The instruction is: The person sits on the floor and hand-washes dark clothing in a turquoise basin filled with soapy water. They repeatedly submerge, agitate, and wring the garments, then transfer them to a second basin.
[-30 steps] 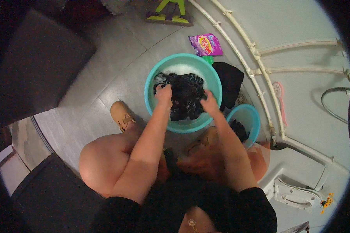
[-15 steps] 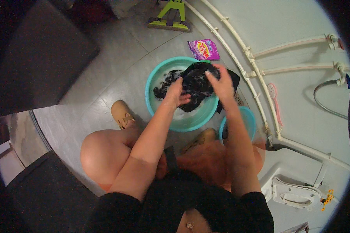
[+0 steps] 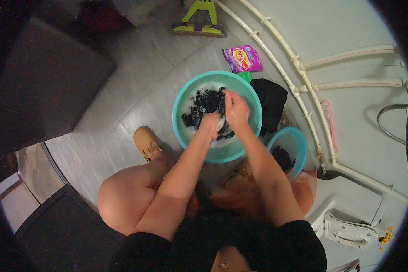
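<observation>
A teal wash basin (image 3: 182,97) stands on the grey tiled floor, holding sudsy water and a black garment (image 3: 203,105). My left hand (image 3: 211,123) and my right hand (image 3: 235,110) are both in the basin, close together, gripping a bunch of the wet black cloth near its middle. The rest of the garment lies spread toward the basin's left side in the foam. My knees frame the basin from below.
A smaller blue basin (image 3: 298,138) with dark cloth stands to the right. A black cloth (image 3: 269,100) lies behind it. A pink detergent pouch (image 3: 242,59), a green mop head (image 3: 198,28), a pink brush (image 3: 328,115) and white wall pipes (image 3: 299,81) are nearby.
The garment, lifted toward the basin's right rim half a second ago, is back down in the water. Both hands have come together over the basin's middle.
</observation>
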{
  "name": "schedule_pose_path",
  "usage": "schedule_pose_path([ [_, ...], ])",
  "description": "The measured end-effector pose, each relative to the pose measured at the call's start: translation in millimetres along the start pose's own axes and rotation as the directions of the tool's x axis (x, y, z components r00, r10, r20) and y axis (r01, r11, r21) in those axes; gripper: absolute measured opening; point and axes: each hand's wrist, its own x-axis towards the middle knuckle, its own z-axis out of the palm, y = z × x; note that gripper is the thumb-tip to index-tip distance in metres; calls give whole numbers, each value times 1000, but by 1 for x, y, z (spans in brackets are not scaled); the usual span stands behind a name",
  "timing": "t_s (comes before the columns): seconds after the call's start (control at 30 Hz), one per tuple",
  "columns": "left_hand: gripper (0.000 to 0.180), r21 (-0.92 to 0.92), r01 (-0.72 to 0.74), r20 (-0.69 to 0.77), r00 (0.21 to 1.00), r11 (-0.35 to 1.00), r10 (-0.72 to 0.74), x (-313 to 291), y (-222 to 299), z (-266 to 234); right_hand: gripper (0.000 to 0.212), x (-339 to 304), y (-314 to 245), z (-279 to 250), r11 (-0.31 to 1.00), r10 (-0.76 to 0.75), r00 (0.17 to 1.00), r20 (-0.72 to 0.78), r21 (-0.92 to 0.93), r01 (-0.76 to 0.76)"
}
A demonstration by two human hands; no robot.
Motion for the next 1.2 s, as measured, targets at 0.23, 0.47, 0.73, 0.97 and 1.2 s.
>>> schedule_pose_path([
  [0.23,38,224,-459,278,875,860,396,85,-26,-97,20,-56,-67,33,921,-203,978,45,349,175],
  [0.47,33,-117,1,245,969,993,28,18,-2,13,38,-4,153,24,888,256,955,152,354,-295],
  [0.73,63,-158,-142,160,973,977,167,50,19,-58,42,8,73,3,586,527,843,107,672,-452],
  [0.97,82,180,-172,55,985,969,165,43,12,-40,26,35,-32,-59,901,15,990,-141,432,48],
  [1.2,47,-214,142,503,864,966,-16,-12,22,-24,27,-69,-76,-3,990,-75,986,147,128,57],
])
